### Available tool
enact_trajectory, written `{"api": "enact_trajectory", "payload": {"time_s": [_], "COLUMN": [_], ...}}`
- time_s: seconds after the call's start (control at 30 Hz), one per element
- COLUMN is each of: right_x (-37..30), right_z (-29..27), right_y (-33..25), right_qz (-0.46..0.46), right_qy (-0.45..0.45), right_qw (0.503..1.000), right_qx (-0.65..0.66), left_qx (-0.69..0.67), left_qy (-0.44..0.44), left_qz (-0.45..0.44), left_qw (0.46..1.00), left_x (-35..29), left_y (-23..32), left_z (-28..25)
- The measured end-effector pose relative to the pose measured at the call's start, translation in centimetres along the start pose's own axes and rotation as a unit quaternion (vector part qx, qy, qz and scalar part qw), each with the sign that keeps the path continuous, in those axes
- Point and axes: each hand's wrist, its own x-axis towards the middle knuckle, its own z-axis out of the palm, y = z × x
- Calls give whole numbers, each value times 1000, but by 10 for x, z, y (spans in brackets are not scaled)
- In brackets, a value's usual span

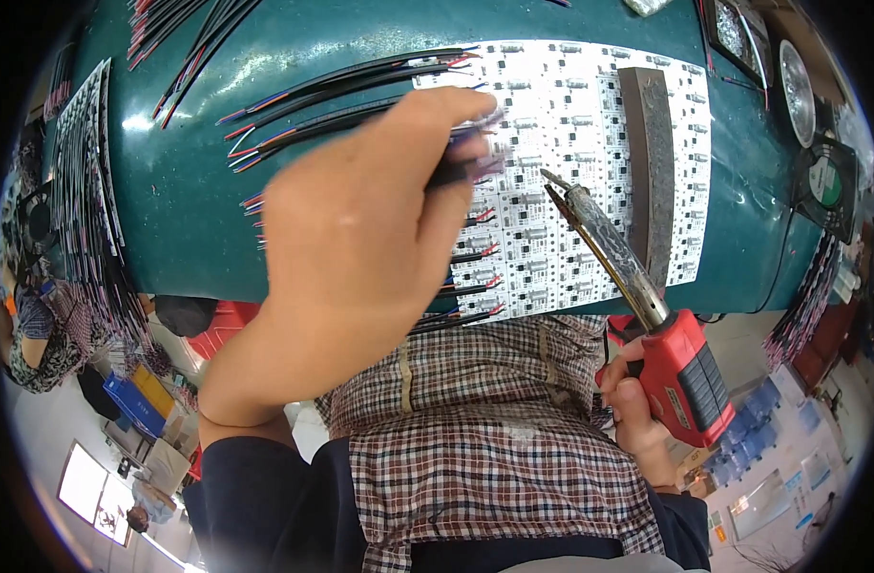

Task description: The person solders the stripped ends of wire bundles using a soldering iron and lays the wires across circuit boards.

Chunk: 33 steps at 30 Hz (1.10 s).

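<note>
Closest is the checked apron (494, 468), with the desk's (184, 229) near edge just beyond it. The right hand (639, 415), below that edge, has its fingers wrapped around the red handle of a soldering gun (683, 377), whose barrel reaches up over the desk, its tip above the middle of a white circuit-board panel (527, 105). The left hand (351, 220) arches over the desk left of the tip; its thumb and forefinger are drawn in around a black cable (446, 175), though motion blurs the cable's coloured wire ends. The panel runs from the near edge well toward the far one, and a row of black cables (336, 81) lies against its left side, partly hidden under the left hand. Across the panel's right half rests a dark bar (647, 162). At the desk's left edge is a wire-covered strip (88, 181); at the right edge, a black fan (825, 181). Farther off, near the far left corner, loose cable bundles (208, 53) lie fanned out.
</note>
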Motion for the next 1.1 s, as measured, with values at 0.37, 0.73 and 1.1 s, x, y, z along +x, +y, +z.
{"api": "enact_trajectory", "payload": {"time_s": [0.37,0.73,1.1], "right_x": [7,13,7], "right_z": [-1,3,0], "right_y": [4,6,7], "right_qz": [-51,-100,-59], "right_qy": [-40,-54,-41], "right_qw": [994,987,993], "right_qx": [-82,-116,-97], "left_qx": [44,77,87], "left_qy": [-44,-37,-34], "left_qz": [-43,-12,-2], "left_qw": [997,996,996], "left_x": [-24,-25,-25], "left_y": [-9,-7,-7], "left_z": [24,26,27]}}
